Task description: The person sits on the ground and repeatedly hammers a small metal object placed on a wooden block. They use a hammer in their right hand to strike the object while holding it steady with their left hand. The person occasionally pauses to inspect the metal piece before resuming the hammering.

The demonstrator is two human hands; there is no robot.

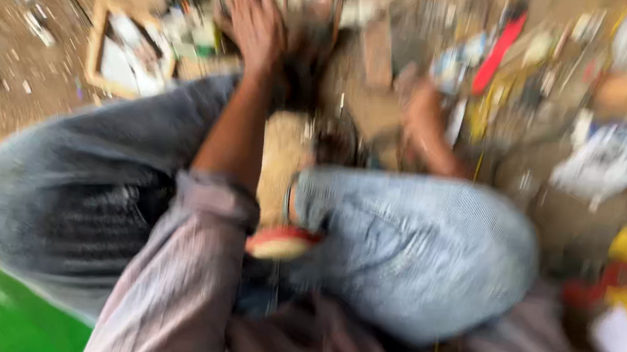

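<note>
Dark blurred object point(307, 57) sits on the littered floor just beyond the person's knees, touching the left hand point(256, 24), whose fingers are spread over it. It looks soft and light, best gripped from above. Right hand point(423, 114) is smeared; its grip cannot be told.

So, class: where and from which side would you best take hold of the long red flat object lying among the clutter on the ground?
Grip the long red flat object across its narrow width near mid-length, coming from above: it lies flat and slanted, with clutter at both sides. Motion blur hides finer detail.
</note>
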